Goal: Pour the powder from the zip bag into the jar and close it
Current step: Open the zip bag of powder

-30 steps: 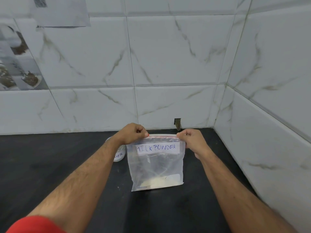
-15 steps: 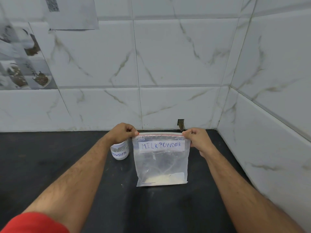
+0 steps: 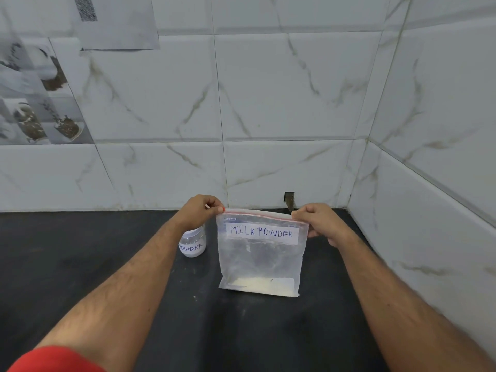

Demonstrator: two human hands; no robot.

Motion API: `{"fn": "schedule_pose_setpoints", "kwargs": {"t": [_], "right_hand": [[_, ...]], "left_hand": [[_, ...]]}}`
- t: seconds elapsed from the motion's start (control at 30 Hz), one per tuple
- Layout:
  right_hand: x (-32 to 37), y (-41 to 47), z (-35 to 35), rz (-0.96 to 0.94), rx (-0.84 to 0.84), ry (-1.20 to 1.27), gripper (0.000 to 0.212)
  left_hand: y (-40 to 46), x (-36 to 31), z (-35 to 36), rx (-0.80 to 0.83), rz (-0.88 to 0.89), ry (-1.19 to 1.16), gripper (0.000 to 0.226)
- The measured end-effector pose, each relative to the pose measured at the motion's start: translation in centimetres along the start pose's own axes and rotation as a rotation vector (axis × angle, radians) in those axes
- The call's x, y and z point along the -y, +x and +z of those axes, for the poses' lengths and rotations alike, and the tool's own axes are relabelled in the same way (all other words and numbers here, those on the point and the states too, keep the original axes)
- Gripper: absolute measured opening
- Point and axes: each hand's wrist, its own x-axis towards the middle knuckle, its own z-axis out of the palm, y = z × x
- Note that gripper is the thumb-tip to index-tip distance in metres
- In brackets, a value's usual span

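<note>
Since a second ago the zip bag (image 3: 261,253) has been shifted to the right, and the jar (image 3: 192,242), half hidden before, is now uncovered beside it. The bag is held upright on the black countertop (image 3: 80,264), its bottom edge resting there, a thin layer of pale powder (image 3: 264,284) settled along the bottom. Its top left corner is pinched by the left hand (image 3: 200,212), fingers curled tight at the red zip strip (image 3: 257,214). The top right corner is gripped by the right hand (image 3: 320,221), thumb in front, fingers curled behind. "MILK POWDER" is read on the white label (image 3: 261,233). The small jar is seen standing just left of the bag, under the left wrist. Marbled white wall tiles (image 3: 268,103) are seen behind.
</note>
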Motion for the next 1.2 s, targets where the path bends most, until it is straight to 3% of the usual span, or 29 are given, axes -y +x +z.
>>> {"fn": "schedule_pose_setpoints", "kwargs": {"t": [0.1, 0.3, 0.43, 0.53, 0.63, 0.77, 0.93, 1.2], "right_hand": [[1.7, 0.4, -0.1, -0.03, 0.06, -0.164, 0.031], [4.0, 1.3, 1.7, -0.067, 0.24, -0.377, 0.028], [5.1, 1.6, 3.0, -0.131, 0.209, -0.526, 0.017], [5.2, 1.8, 4.0, -0.154, 0.161, -0.635, 0.024], [5.1, 2.1, 4.6, -0.153, 0.073, -0.66, 0.012], [4.9, 2.4, 4.9, -0.135, -0.015, -0.605, 0.011], [4.8, 2.6, 5.2, -0.101, -0.068, -0.541, 0.012], [4.1, 2.8, 4.3, -0.125, -0.173, -0.61, 0.011]], "left_hand": [[0.3, -0.8, 0.4, -0.052, 0.027, -0.024, 0.01], [0.9, -2.9, 1.3, -0.051, 0.083, -0.085, 0.011], [1.0, -3.4, 2.0, -0.087, 0.087, -0.116, 0.011], [0.8, -3.5, 2.6, -0.134, 0.06, -0.157, 0.011], [0.6, -3.7, 3.5, -0.199, -0.023, -0.187, 0.021], [-0.3, -4.9, 5.4, -0.3, -0.194, -0.216, 0.036], [-1.3, -6.6, 7.3, -0.012, -0.266, -0.11, 0.057], [-1.2, -7.8, 7.3, 0.104, -0.211, -0.006, 0.028]]}}
